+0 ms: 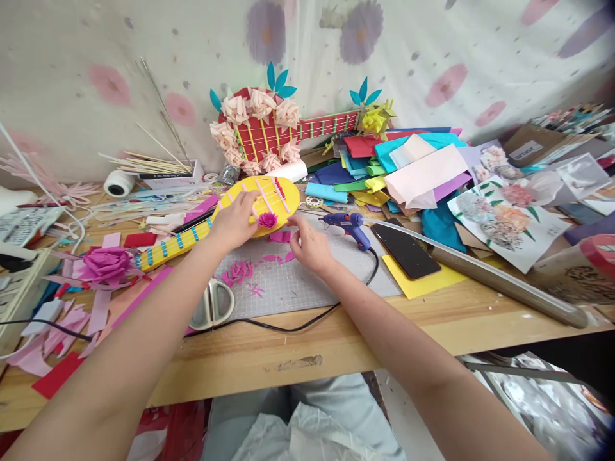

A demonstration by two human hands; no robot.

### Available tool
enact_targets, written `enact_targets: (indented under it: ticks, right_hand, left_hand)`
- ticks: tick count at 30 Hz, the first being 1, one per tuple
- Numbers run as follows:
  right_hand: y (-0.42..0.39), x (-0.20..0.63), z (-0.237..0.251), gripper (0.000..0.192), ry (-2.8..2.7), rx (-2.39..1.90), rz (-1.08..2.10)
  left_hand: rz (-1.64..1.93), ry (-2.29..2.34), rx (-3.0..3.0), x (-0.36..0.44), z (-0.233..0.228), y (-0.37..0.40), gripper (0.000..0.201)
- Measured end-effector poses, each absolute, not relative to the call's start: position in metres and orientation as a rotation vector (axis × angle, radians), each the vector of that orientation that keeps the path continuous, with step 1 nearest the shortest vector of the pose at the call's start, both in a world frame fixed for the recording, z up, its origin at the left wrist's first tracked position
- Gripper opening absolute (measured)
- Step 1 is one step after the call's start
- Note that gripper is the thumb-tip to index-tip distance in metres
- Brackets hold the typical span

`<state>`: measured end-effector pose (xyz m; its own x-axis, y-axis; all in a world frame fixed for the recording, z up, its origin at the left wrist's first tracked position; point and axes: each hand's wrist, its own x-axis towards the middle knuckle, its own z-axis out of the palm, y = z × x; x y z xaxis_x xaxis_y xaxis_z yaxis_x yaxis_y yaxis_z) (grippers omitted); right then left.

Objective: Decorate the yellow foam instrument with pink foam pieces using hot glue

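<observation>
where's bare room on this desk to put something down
Bare wood along the front table edge, below the cutting mat. Some mat shows between scissors and glue gun. Crowded: paper pile and scraps.

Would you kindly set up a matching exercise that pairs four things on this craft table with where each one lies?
Things:
1. yellow foam guitar
2. blue glue gun
3. black phone
4. scissors

Places:
A. on a yellow sheet, right of the cutting mat
B. at the mat's near left corner
C. under the left hand, at the mat's far left
D. on the mat's far edge, just beyond the right hand

Pairs: 1-C, 2-D, 3-A, 4-B
</observation>
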<state>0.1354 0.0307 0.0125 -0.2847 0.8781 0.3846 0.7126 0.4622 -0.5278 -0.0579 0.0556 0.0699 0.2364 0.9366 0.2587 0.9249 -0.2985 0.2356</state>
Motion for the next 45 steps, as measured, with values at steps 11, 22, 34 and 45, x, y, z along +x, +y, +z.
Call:
enact_targets:
  ticks: [11,22,34,45]
  right_hand:
    - [0.025,0.172,-0.01,0.021,-2.147,-1.452,0.303]
    - [0.025,0.173,-0.014,0.021,-2.055,-1.415,0.363]
    - [0.025,0.175,-0.015,0.022,-1.993,-1.399,0.446]
    - [0.027,0.188,-0.007,0.016,-2.023,-1.514,0.594]
  left_hand:
    - [0.899,1.683,2.52,-0.041,0.055,0.031,0.069]
    - [0.838,1.769,2.584,-0.027,0.045,0.048,0.069]
    - [1.063,1.808,2.402,-0.015,0.056,0.043,0.05]
    - [0.666,1.777,2.469,-0.012,0.002,-0.005,0.025]
